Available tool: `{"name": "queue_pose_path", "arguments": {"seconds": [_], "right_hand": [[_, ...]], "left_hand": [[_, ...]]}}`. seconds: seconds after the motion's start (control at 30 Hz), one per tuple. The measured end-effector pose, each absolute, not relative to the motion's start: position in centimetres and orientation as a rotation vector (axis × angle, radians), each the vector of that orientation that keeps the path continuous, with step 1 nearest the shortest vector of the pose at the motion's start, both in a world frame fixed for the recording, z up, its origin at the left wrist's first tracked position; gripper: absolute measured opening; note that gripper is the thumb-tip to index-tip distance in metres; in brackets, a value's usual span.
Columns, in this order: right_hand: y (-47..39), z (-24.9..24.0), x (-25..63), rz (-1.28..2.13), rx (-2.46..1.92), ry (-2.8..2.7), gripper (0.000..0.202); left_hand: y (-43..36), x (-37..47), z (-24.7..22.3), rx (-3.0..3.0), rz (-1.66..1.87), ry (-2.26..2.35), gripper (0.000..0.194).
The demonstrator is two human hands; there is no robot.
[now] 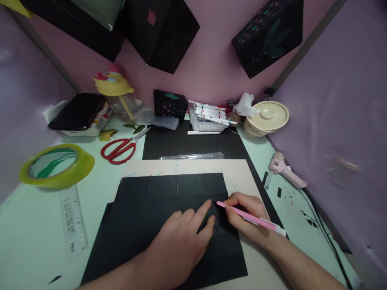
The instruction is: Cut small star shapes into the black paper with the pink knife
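A sheet of black card lies over white paper that has faint coloured marks. Spread on the card, my left hand presses with its index finger and thumb stretched toward the right. My right hand pinches a pink and white pen, its tip pointing left, just right of my left index fingertip. Whether the tip touches the card is too small to tell. Short pale lines show near the card's upper edge, and faint marks lie by my left thumb.
Red-handled scissors, yellow tape and a clear ruler lie left. Behind stand a box of markers, a small black box and a chick-topped bottle. A lidded bowl and corded glue gun are right.
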State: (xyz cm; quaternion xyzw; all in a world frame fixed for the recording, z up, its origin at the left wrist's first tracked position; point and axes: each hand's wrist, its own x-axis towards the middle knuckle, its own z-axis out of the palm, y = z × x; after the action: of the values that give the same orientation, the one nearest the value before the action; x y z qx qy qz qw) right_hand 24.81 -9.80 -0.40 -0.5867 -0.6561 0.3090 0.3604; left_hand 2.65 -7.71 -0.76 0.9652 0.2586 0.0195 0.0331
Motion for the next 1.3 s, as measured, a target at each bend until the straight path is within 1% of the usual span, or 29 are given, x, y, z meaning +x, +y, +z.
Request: {"name": "queue_pose_path", "arguments": {"seconds": [0.67, 0.87, 1.07, 1.3], "right_hand": [[-9.93, -0.87, 25.27, 0.778, -1.383, -1.779, 0.003], [-9.77, -0.74, 25.13, 0.745, -1.411, -1.771, 0.007], [-9.77, -0.57, 25.08, 0.728, -1.371, -1.789, 0.004], [-9.81, -0.6, 25.12, 0.759, -1.359, -1.805, 0.006]], "left_hand": [[-7.63, 2.62, -0.54, 2.997, 0.086, 0.791, 0.042], [-7.58, 2.65, -0.57, 3.011, 0.086, 0.791, 0.042], [-7.59, 2.67, -0.47, 3.006, 0.072, 0.784, 0.042], [-7.58, 2.74, -0.5, 3.017, 0.088, 0.784, 0.04]]}}
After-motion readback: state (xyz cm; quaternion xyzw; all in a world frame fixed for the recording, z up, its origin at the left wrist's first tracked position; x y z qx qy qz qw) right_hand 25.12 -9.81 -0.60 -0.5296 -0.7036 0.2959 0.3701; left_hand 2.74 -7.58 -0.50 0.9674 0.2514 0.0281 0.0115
